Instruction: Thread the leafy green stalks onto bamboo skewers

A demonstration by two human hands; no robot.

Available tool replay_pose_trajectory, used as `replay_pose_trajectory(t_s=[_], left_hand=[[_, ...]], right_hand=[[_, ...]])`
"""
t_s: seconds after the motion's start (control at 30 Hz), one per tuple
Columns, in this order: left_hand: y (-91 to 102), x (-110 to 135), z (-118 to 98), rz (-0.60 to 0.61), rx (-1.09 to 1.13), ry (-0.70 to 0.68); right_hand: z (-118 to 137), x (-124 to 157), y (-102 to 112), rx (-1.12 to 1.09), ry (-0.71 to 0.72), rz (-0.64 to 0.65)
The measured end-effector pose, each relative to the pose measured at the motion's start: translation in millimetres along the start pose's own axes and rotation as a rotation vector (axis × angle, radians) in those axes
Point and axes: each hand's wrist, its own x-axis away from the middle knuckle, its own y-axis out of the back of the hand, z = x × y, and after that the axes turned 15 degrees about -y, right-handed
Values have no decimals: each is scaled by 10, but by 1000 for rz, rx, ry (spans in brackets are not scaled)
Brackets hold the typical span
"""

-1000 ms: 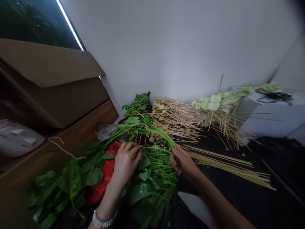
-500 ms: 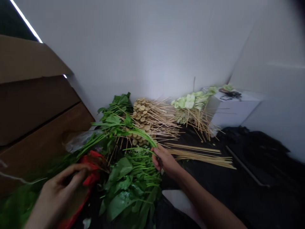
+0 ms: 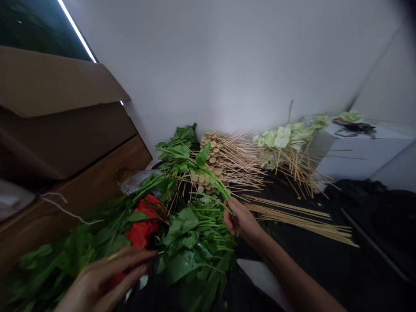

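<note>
Right hand (image 3: 242,222): fingers closed on the stalk (image 3: 215,183) ends, and the stalk arcs up-left out of the fist, right of the red bag (image 3: 143,227). Left hand (image 3: 107,277): blurred, just below the bag, fingers (image 3: 136,260) stretched out. Can't tell if it grips anything.

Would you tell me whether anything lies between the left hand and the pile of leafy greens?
Nothing visible does. The left hand, blurred, is at the near edge of the leafy greens, with the red bag just beyond it. The right hand grips green stems.
</note>
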Motion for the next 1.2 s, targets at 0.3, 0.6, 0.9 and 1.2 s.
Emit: replay_pose_trajectory(t_s=[0.3,0.6,0.9,1.2], left_hand=[[-938,-1040,-456,-40,-91,-449],[-1221,-1054,-356,214,-332,-454],[-1290,-1000,-352,336,-332,-451],[-1134,-1054,-303,63,121,-67]], right_hand=[[-29,55,-46,249,53,-150],[-109,32,-63,237,100,-164],[-213,-21,-46,185,94,-178],[-72,80,-92,231,68,-105]])
